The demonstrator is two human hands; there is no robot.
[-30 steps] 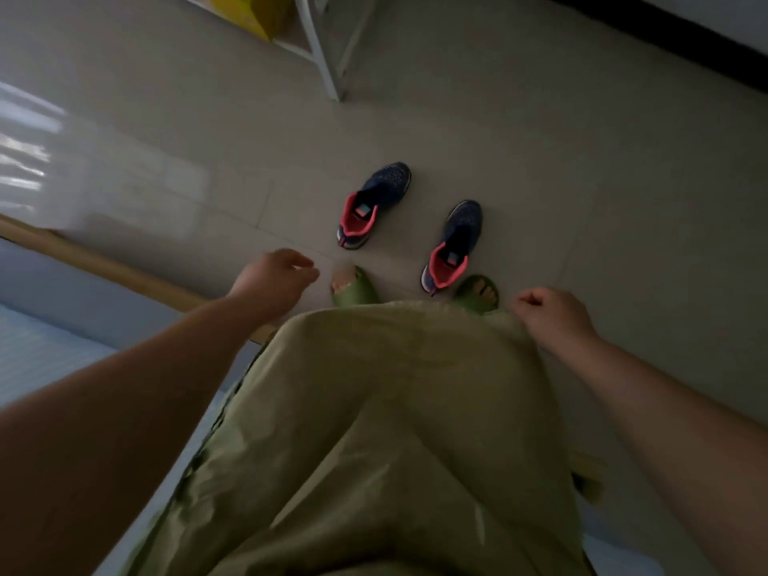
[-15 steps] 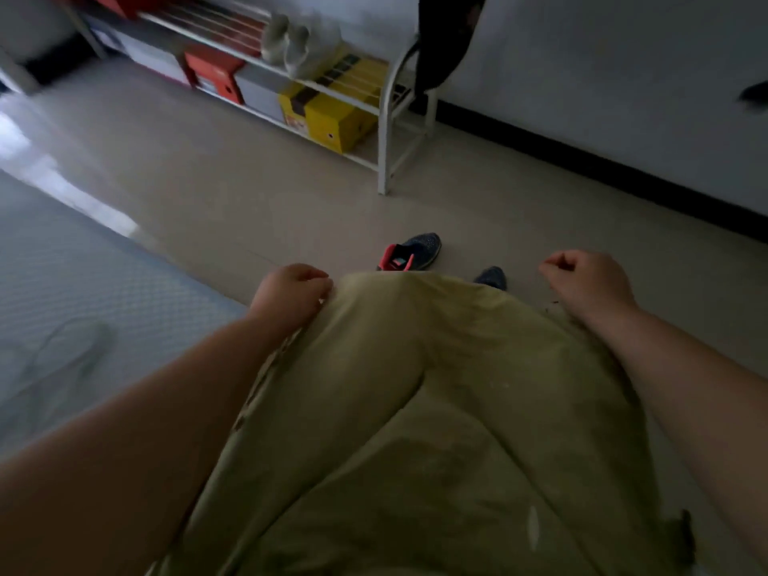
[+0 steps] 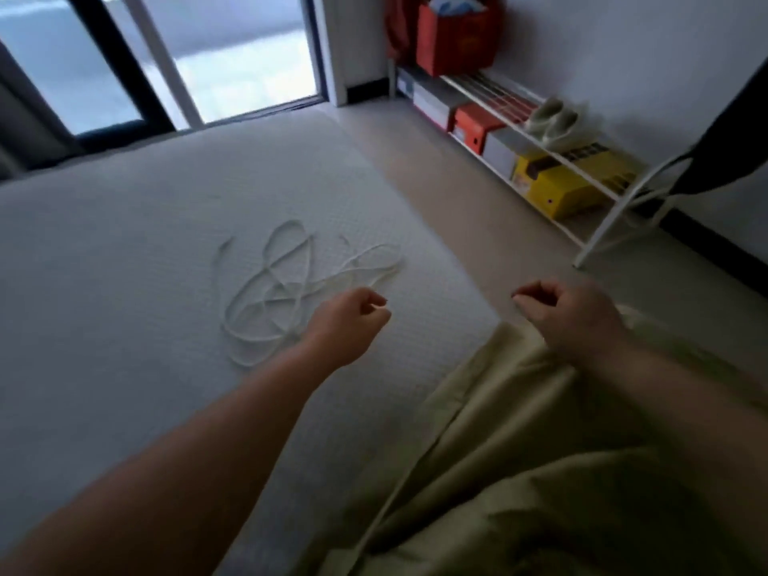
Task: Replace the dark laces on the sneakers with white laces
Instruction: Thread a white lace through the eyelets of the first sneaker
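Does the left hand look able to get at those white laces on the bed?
Probably yes. The left hand hangs empty right beside the white laces, which lie loose on the bed with nothing between them.

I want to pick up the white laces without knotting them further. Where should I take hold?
Probably at a free tip, not the crossed middle. The white laces lie in a loose tangle on the mattress; one end sticks out at the far left. The left hand could pinch it from above.
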